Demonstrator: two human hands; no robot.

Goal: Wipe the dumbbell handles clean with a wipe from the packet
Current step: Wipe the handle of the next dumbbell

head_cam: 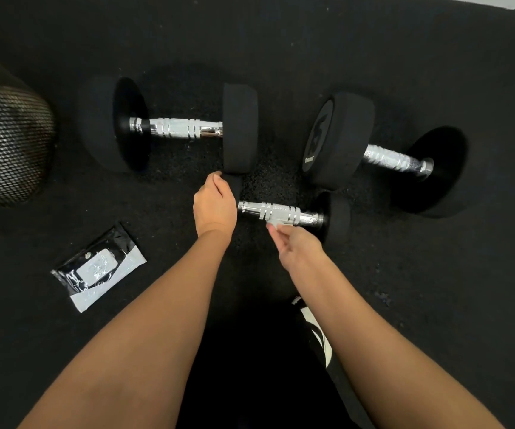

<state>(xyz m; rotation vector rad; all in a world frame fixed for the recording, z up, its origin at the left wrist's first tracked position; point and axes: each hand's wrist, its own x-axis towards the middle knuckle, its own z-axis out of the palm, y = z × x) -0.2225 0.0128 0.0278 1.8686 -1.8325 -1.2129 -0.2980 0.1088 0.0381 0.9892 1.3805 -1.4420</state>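
Chrome shines on the knurled handle of the nearest dumbbell [281, 213], which lies on a black rubber floor [373, 41] directly in front of the person. Seen from the head camera, the left hand [214, 205] is closed over the dumbbell's left weight head, fingers curled around it and hiding most of it. The right hand [296, 246] sits just below the handle's middle, its thumb and fingertips pressed together on a small pale wipe [273, 223] that touches the underside of the chrome bar. The dumbbell's black right head shows just beyond that pinch, to the right.

Beyond the left hand, a second dumbbell [175, 128] lies crosswise, its right head almost touching the left hand's knuckles. Farther right of the pinching hand, a third dumbbell [386, 156] lies at an angle, well apart from the fingers. The wipes packet [99, 267], black and white with a clear label flap, lies flat on the floor to the left of the left forearm, apart from it. A black mesh object [5, 147] sits at the far left edge. Both forearms are bare.
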